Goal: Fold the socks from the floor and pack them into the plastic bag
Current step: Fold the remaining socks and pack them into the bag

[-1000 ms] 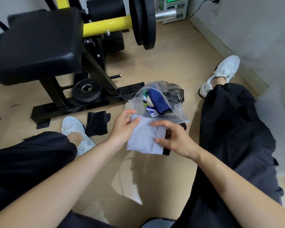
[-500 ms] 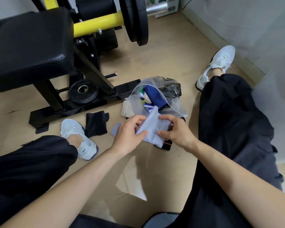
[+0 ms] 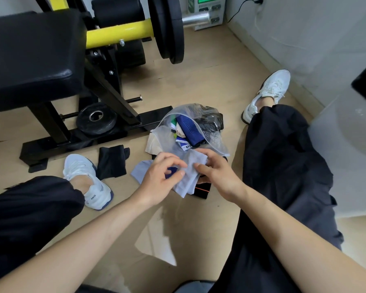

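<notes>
My left grip (image 3: 159, 178) is curled onto the pale blue sock (image 3: 191, 173), with the thumb pressing on its fold. My right grip (image 3: 217, 176) pinches the same sock's right side between thumb and forefinger. I hold the sock low over the floor (image 3: 199, 81), between my legs and right at the near mouth of the plastic bag (image 3: 217, 143). The bag lies on the floor with its mouth open toward me, a dark blue sock (image 3: 190, 130) and other socks inside. Under my hands lies a black sock with an orange stripe (image 3: 202, 190). A flap of pale blue cloth shows left of my left grip; I cannot tell whether it is the same sock. A black sock (image 3: 112, 161) lies just beside my left shoe (image 3: 87, 178).
</notes>
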The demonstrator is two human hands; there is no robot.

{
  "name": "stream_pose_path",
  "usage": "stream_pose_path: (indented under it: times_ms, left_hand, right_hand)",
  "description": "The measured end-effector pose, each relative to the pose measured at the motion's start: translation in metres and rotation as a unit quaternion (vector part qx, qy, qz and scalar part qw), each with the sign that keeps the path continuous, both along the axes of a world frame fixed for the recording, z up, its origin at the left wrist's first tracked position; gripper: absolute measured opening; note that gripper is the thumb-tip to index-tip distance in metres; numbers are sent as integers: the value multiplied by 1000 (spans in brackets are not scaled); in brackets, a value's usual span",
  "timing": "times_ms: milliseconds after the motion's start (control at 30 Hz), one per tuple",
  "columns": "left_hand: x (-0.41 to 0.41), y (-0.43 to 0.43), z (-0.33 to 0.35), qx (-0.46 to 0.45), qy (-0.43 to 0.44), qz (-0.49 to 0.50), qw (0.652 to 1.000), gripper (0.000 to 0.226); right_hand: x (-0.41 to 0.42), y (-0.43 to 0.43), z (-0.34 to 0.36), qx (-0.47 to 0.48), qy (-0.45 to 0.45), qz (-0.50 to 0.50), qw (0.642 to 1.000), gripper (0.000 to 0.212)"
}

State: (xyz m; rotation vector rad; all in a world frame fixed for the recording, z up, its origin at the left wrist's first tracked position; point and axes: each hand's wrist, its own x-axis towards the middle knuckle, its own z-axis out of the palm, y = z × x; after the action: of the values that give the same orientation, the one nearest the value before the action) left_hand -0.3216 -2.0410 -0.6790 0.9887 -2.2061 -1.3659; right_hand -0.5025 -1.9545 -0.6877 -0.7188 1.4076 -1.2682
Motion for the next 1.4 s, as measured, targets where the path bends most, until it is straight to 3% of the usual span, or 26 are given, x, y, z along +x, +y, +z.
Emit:
stream_pose_path:
  times_ms: [133,233,333,400,500,633,667,800,900,1033,1200,1300,1400]
  left_hand:
    - [1,-6,9,224,23,-51,973,41]
    - [-1,-7,8,225,31,-47,973,44]
    - [-5,-11,4,175,7,-10,985,42]
    - [-9,-15,1,148,-9,10,989,44]
    - [-17,-25,-1,122,-26,36,992,47]
    - [-38,-36,-10,89,-53,90,991,45]
    - [-44,-36,-12,80,-61,106,989,45]
    - [-73,-45,-28,59,-78,128,987,49]
    - [-97,-54,-43,72,-76,141,984,52]
    - [-135,-77,-69,81,-69,156,982,56]
    - [-180,-109,-102,-25,-108,137,984,60]
    - [-192,-129,-122,-69,-204,111,970,70]
    - [-186,-141,-136,-139,-392,73,906,78]
  right_hand:
    - [-1,1,7,-8,-19,33,999,38]
    - [-1,0,10,-12,0,-5,1000,37]
    - [-14,-11,5,-24,181,-31,983,32]
    - [-27,-22,-2,-44,370,-27,928,33]
    - [-42,-41,-8,-40,585,15,810,38]
    - [-61,-66,-11,45,684,127,717,49]
    - [-67,-71,-13,47,681,135,718,51]
    - [-92,-92,-13,6,589,89,803,59]
    - [-105,-100,-7,-62,539,58,838,65]
    - [-114,-101,-7,-118,528,39,840,66]
    - [-116,-103,0,-102,500,28,859,65]
    - [-115,-101,1,-107,487,26,866,66]
    - [-114,-98,0,-90,483,36,870,65]
